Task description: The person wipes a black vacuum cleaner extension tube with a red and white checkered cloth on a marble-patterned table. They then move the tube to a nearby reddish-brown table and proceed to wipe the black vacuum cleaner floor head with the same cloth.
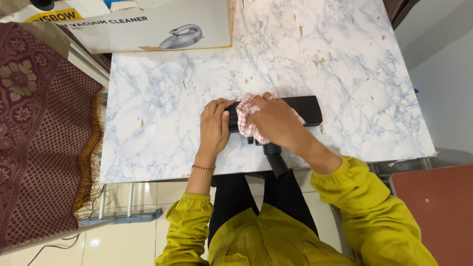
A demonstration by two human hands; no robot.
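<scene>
A black vacuum floor-brush head lies across the marble-patterned tabletop, its black neck tube pointing toward me. My left hand grips the head's left end. A red-and-white checked cloth is pressed onto the middle of the head by my right hand. My fingers hide most of the cloth.
A flat cardboard box with a picture of a small vacuum lies at the table's far left. A maroon patterned fabric with a fringe hangs at the left. A reddish-brown surface is at the lower right. Tiled floor and a metal frame show below.
</scene>
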